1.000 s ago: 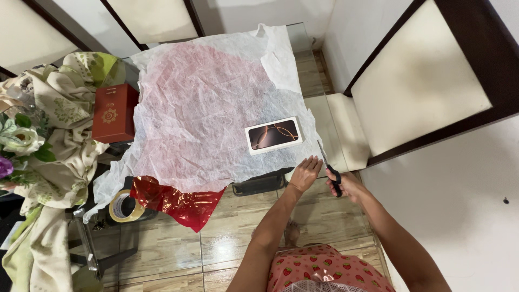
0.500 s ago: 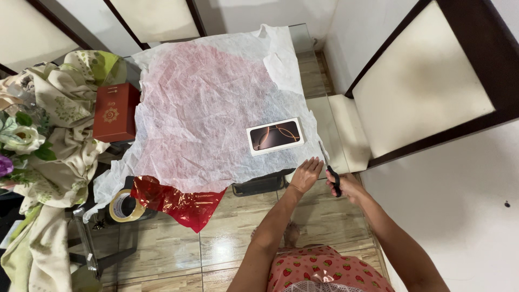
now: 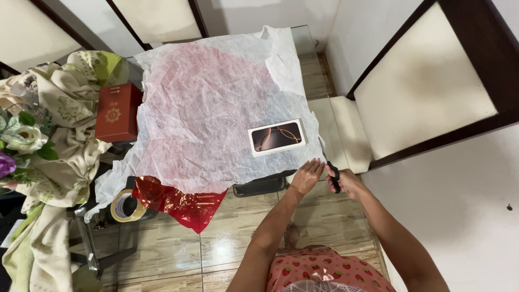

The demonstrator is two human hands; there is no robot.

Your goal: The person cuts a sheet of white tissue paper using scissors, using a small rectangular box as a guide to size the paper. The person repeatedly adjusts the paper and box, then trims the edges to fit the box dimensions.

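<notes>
While the left hand presses flat, fingers spread, on the near edge of the white wrapping paper, the right hand is closed around black-handled scissors at that same edge (blades barely visible). A flat phone box lies on the paper just beyond both hands, on the glass tabletop.
</notes>
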